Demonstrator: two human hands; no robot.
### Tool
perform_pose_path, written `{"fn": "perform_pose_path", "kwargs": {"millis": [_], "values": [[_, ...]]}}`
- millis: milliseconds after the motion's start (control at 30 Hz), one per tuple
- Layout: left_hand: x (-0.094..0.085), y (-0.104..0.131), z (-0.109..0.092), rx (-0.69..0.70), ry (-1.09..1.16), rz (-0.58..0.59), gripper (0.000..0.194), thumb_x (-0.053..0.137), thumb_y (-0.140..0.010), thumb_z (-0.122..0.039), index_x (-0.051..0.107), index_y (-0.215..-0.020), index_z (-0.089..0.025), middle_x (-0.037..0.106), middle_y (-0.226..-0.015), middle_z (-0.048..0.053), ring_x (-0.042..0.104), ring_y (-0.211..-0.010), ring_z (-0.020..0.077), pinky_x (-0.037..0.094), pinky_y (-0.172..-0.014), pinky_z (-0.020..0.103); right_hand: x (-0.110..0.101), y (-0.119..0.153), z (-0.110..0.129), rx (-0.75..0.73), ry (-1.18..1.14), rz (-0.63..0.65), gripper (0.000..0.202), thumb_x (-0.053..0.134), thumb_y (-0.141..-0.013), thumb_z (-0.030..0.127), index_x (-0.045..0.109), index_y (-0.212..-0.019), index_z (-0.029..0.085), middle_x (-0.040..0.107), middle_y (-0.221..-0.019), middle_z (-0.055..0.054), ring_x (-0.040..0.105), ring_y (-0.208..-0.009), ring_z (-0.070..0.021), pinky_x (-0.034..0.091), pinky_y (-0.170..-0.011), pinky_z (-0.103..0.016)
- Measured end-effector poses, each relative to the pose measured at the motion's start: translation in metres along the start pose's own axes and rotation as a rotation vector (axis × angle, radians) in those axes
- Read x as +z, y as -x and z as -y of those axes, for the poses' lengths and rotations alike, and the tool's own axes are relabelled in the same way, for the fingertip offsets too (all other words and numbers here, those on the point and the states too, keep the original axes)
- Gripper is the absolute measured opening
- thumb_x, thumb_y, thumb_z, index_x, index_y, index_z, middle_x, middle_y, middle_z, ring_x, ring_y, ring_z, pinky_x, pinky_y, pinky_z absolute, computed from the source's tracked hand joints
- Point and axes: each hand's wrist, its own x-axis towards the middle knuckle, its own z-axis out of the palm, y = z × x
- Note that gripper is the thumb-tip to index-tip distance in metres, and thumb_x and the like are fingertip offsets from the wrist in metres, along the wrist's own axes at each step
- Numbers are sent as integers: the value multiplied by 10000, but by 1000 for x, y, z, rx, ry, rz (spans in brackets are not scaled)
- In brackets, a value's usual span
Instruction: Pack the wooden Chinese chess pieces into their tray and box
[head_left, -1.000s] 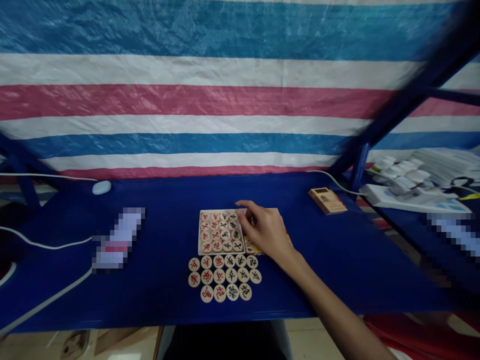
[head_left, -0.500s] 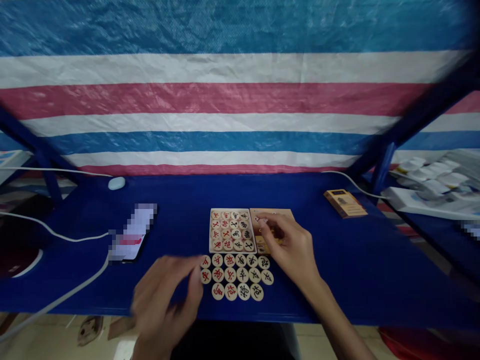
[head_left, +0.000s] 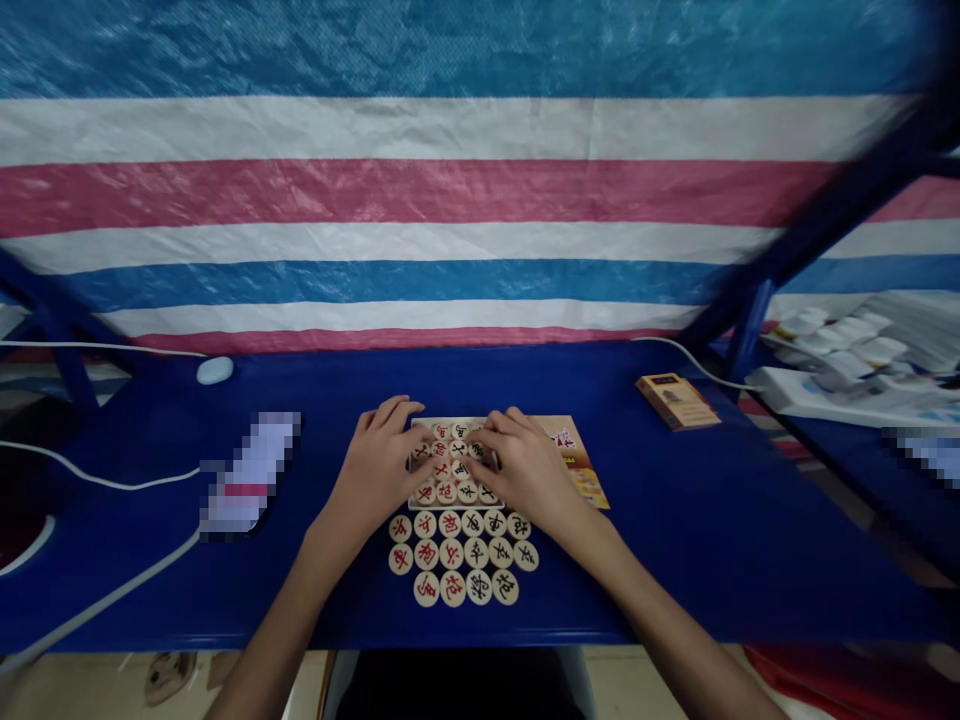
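A shallow white tray holds round wooden Chinese chess pieces with red and black characters. My left hand reaches over its left side, thumb and forefinger curled around a red-marked Chinese chess piece still in the tray. At the right side, my right hand does likewise, its thumb and forefinger on either side of a black-marked Chinese chess piece. Both hands partly cover the tray. In front of it lie rows of loose pieces, red-marked to the left and black-marked to the right.
A printed tan lid or card adjoins the tray's right. On the blue table are a phone and pale-blue rounded case at left, with cables, and a small tan box at right. A striped sheet hangs behind.
My left hand has moved from the left end of the loose rows up to the tray. My right hand has shifted left from the tan lid onto the tray's pieces. The view has shifted slightly.
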Motion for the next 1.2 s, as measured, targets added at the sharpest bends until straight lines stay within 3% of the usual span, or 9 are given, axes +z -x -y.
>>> {"fn": "perform_pose_path", "kwargs": {"millis": [167,333,533,767,1000,1200], "values": [[-3,9,-9,-29,-37,-10,163,692,-894,-330,681,-1023,-232,600,-1389,81,454,-1400,326,451,-1036,528,-1,8,4,2,-34,-48,175,595,-959,332,708,-996,203,649,-897,-63,555,-882,-230,420,-790,-358],[-8,18,-20,-49,-55,31,142,716,-865,-330,666,-955,-232,621,-1360,70,453,-1403,336,445,-1043,550,1,14,7,-24,-45,3,205,645,-913,407,707,-922,211,678,-915,-56,609,-934,-240,424,-795,-356],[-2,11,-26,-38,-57,69,73,687,-870,-269,665,-876,-199,641,-1342,100,467,-1398,342,445,-1058,562,1,12,15,44,-31,51,217,654,-895,411,681,-816,211,681,-834,-21,638,-821,-197,391,-698,-329],[0,11,-26,13,-48,2,53,675,-844,-214,655,-796,-203,667,-1318,90,513,-1363,331,456,-1048,556,6,14,22,59,-29,-17,177,621,-874,364,692,-862,202,698,-820,-45,657,-795,-211,407,-670,-333],[-5,9,-24,66,-15,-80,15,677,-855,-226,687,-853,-215,687,-1300,52,529,-1351,309,443,-1072,538,-1,12,23,95,-65,-78,186,621,-856,351,647,-736,211,648,-721,-16,586,-639,-148,361,-588,-298],[-28,22,-34,50,10,-170,80,675,-878,-252,701,-954,-248,667,-1333,25,528,-1352,283,426,-1097,516,-16,27,32,83,-226,-164,197,607,-892,338,726,-983,210,631,-743,-9,591,-648,-140,436,-600,-286]]}}
